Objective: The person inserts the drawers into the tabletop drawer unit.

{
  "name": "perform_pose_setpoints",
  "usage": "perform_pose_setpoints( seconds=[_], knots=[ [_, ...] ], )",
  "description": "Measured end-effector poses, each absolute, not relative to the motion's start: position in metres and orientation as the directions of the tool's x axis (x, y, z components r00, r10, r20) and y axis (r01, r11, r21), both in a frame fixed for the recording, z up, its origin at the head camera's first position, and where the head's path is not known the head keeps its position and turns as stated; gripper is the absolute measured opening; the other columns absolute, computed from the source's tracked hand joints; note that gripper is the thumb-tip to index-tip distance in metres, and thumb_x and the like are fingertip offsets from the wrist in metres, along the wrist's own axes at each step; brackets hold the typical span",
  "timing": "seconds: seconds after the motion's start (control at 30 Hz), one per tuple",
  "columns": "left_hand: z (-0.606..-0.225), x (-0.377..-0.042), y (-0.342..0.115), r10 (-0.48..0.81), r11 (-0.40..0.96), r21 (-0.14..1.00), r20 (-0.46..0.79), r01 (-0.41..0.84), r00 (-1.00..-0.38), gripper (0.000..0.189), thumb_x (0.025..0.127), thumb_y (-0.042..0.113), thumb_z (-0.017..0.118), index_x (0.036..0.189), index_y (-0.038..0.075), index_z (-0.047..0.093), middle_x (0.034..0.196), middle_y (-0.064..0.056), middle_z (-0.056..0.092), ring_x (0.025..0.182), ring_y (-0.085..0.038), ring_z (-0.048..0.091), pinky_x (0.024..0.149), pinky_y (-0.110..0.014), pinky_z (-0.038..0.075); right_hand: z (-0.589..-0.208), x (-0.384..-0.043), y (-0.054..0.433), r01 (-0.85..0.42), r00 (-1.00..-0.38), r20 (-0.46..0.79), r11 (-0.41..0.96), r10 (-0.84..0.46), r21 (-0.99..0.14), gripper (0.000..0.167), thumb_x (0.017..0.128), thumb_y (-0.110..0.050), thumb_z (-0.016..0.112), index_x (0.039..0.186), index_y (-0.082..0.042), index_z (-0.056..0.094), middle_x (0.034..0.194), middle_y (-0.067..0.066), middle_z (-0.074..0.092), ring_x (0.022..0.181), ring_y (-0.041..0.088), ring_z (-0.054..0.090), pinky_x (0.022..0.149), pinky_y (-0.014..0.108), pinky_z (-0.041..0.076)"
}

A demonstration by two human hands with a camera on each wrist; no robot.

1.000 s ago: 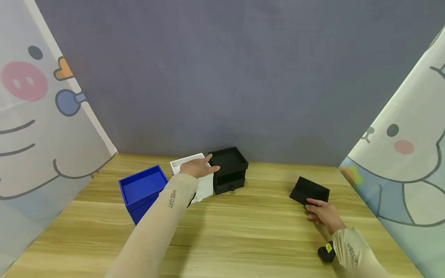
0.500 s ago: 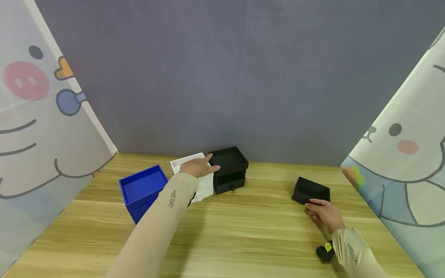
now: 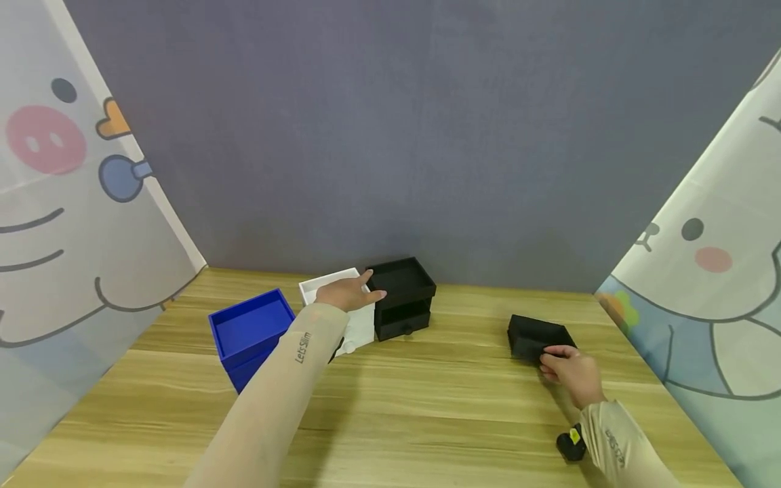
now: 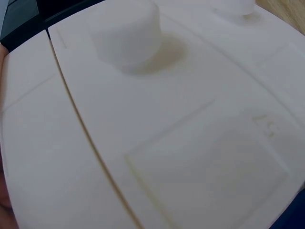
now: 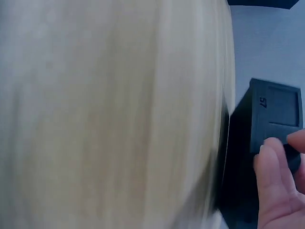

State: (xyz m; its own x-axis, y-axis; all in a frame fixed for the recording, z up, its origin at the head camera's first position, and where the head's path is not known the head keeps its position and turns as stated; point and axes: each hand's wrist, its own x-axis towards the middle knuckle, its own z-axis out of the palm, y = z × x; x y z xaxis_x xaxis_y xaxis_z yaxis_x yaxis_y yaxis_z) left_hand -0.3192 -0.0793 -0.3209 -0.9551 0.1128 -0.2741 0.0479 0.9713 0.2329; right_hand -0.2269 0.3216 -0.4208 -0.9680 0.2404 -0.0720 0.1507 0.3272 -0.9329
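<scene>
At the right of the head view, a small black drawer (image 3: 538, 332) is held by my right hand (image 3: 573, 373). Thumb and fingers pinch its round knob (image 5: 292, 159), seen in the right wrist view. My left hand (image 3: 344, 295) lies over a white drawer box (image 3: 360, 329), its index finger and thumb extended to the black drawer box (image 3: 403, 281) beside it. That black box has a gap above its lower drawer (image 3: 403, 325). Close up, the left wrist view shows the white front with a knob (image 4: 126, 33); most of the left hand is hidden there.
A blue drawer box (image 3: 253, 329) stands left of the white one, partly behind the left sleeve. A small black device (image 3: 571, 444) with a yellow mark is beside the right wrist. A grey backdrop (image 3: 396, 135) rises behind the wooden table (image 3: 439, 407).
The black drawer in my right hand has turned and tilted slightly, with its front now facing more toward me. My left hand and the boxes have stayed put.
</scene>
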Motion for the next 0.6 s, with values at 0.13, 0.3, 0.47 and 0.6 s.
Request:
perform_pose_setpoints(
  seconds=[0.13, 0.3, 0.47, 0.6],
  knots=[
    [-0.321, -0.320, -0.079, 0.113, 0.971, 0.234, -0.277, 0.047, -0.954, 0.076, 0.092, 0.068, 0.040, 0.154, 0.035, 0.011, 0.067, -0.006, 0.058, 0.045, -0.012, 0.024, 0.046, -0.029, 0.025, -0.421, -0.226, 0.320, 0.155, -0.968, -0.083, 0.306, 0.235, -0.939, 0.032, 0.089, 0.000, 0.059, 0.114, 0.019, 0.055, 0.079, 0.003, 0.068, 0.067, 0.008, 0.065, 0.065, 0.025, 0.055],
    [-0.321, -0.321, -0.079, 0.116, 0.971, 0.233, -0.273, 0.051, -0.955, 0.076, 0.091, 0.068, 0.040, 0.154, 0.036, 0.011, 0.067, -0.005, 0.058, 0.046, -0.012, 0.024, 0.047, -0.029, 0.026, -0.422, -0.229, 0.315, 0.156, -0.972, -0.102, 0.253, 0.212, -0.955, 0.028, 0.088, -0.002, 0.066, 0.108, 0.016, 0.059, 0.078, -0.002, 0.067, 0.068, 0.007, 0.066, 0.066, 0.023, 0.054],
    [-0.322, -0.322, -0.080, 0.115, 0.970, 0.240, -0.281, 0.047, -0.953, 0.076, 0.091, 0.068, 0.040, 0.154, 0.036, 0.011, 0.067, -0.005, 0.059, 0.045, -0.012, 0.024, 0.046, -0.029, 0.025, -0.421, -0.231, 0.308, 0.150, -0.969, -0.112, 0.169, 0.219, -0.974, 0.009, 0.087, 0.001, 0.066, 0.095, 0.005, 0.068, 0.074, -0.004, 0.068, 0.067, 0.009, 0.067, 0.065, 0.023, 0.054],
    [-0.324, -0.324, -0.081, 0.123, 0.968, 0.247, -0.278, 0.052, -0.953, 0.076, 0.091, 0.068, 0.040, 0.154, 0.036, 0.011, 0.066, -0.005, 0.058, 0.045, -0.012, 0.024, 0.046, -0.029, 0.025, -0.419, -0.231, 0.301, 0.135, -0.971, -0.103, 0.139, 0.216, -0.981, 0.009, 0.086, 0.002, 0.066, 0.094, 0.001, 0.071, 0.074, -0.005, 0.070, 0.068, 0.010, 0.068, 0.066, 0.023, 0.054]
  ],
)
